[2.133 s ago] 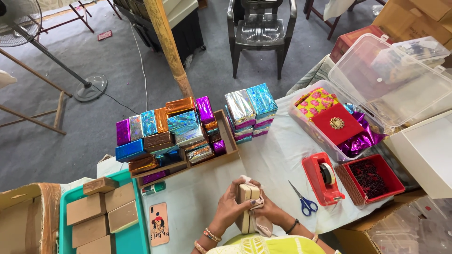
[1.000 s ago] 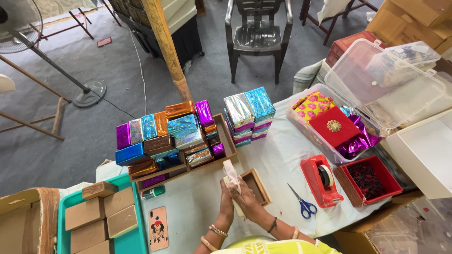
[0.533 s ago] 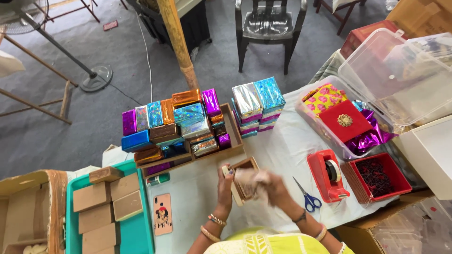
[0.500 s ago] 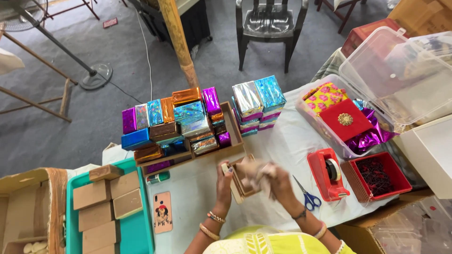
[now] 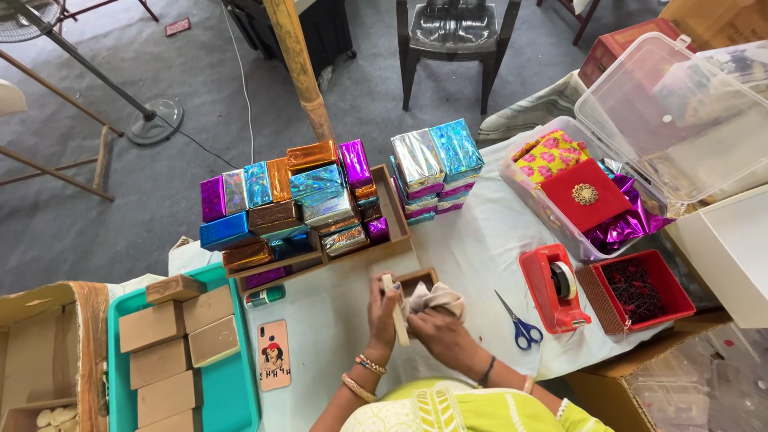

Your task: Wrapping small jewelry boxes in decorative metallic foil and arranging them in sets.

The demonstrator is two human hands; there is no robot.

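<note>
scissors [image 5: 516, 324], tape dispenser [image 5: 554, 288], phone [image 5: 274, 354], teal tray [image 5: 240, 392]

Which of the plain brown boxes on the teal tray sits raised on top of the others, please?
The small brown box at the tray's far end; it rests tilted atop the rest, which lie flat on the teal tray.

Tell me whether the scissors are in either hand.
No: the blue-handled scissors lie on the white table cover, right of the right hand.

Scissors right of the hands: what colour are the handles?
Blue handles on the scissors, seen clearly in the head view.
</note>
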